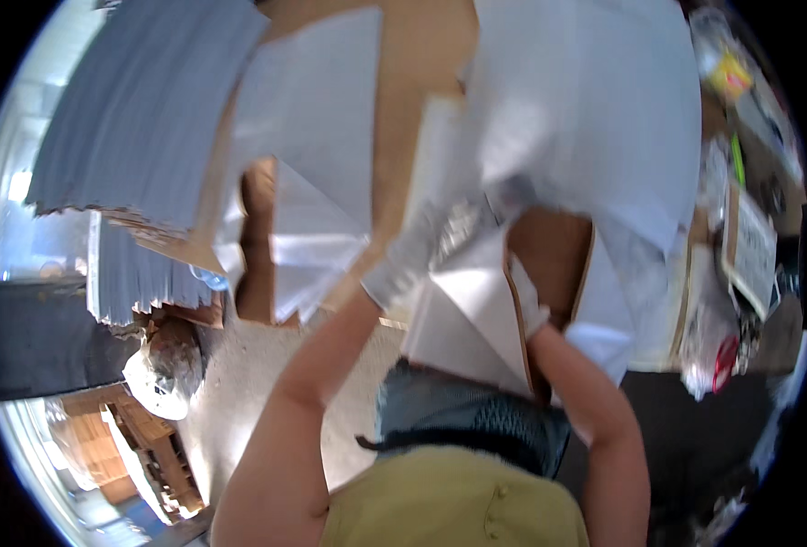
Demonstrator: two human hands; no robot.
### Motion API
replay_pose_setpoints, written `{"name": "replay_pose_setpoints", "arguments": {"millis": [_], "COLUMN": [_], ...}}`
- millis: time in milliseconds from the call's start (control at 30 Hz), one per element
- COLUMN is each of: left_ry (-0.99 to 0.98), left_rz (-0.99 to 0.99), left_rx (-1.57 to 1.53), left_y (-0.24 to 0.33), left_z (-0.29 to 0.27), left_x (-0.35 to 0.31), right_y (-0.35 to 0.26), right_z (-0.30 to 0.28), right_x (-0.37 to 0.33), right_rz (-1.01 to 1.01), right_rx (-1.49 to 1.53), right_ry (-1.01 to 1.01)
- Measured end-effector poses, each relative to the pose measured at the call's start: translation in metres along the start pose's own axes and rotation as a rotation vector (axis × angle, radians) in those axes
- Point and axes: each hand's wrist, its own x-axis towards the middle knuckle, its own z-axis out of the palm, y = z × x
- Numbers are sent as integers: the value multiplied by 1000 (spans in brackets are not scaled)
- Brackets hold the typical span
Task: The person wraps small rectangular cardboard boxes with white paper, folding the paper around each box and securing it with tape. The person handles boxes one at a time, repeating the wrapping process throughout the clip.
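Note:
In front of my waist stands a partly folded cardboard box (462, 314), white outside and brown inside, its top gaping and its corners creased into triangles. My left hand (412, 255), in a pale glove, reaches over the box's far left edge. Motion smears its fingers, and a shiny, greyish blurred shape (462, 223) lies at them; I cannot make out what it is. My right hand (529, 296), also gloved, reaches into the opening, fingers stretched along the inner side of the left wall. Part of that hand is hidden by the wall's edge.
Another folded white box (321, 201) stands to the left. Beyond it rises a thick stack of grey-white cardboard sheets (148, 109). Large white sheets (595, 100) lie at the far right. Plastic bags (709, 337) and clutter line the right edge; a filled clear bag (166, 369) sits lower left.

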Motion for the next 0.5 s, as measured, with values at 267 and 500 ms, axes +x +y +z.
{"name": "replay_pose_setpoints", "arguments": {"millis": [267,500], "left_ry": [176,269], "left_rz": [337,450], "left_rx": [690,1055], "left_y": [11,-1], "left_z": [65,66], "left_x": [-20,-20], "right_y": [-20,-141], "right_z": [0,-102], "right_x": [-1,-46], "right_rz": [47,-194], "right_rx": [-647,-633], "right_ry": [77,167]}}
